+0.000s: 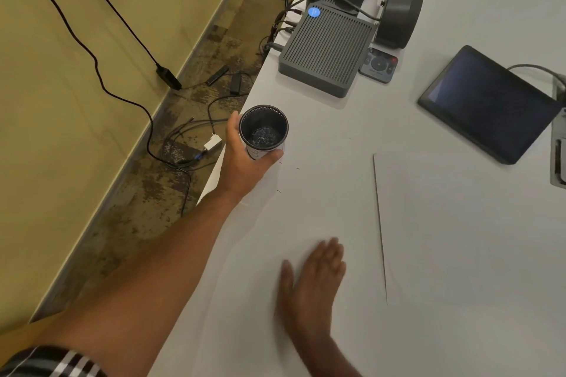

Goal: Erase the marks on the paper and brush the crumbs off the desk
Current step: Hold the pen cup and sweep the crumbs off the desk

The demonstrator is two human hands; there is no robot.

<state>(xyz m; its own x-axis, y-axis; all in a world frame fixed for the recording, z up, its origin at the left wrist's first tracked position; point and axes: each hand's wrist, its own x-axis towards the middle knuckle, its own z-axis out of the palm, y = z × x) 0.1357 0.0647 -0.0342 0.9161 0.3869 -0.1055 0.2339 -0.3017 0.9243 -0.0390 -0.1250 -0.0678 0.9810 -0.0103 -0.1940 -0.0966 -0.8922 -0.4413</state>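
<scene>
My left hand (245, 162) grips a black cup (263, 128) at the desk's left edge, fingers and thumb curled round its side. Small dark bits lie in the bottom of the cup. A few tiny dark crumbs (297, 168) lie on the white desk (306, 208) just beside the cup. My right hand (312, 281) lies flat on the desk with straight fingers, blurred, left of the white paper (459, 239). The sheet looks blank; I see no marks on it.
A grey ribbed box (324, 52) with cables stands at the back, a remote (379, 65) beside it. A dark tablet (490, 102) lies at the right. Past the desk's left edge are floor, cables (183, 138) and a yellow wall.
</scene>
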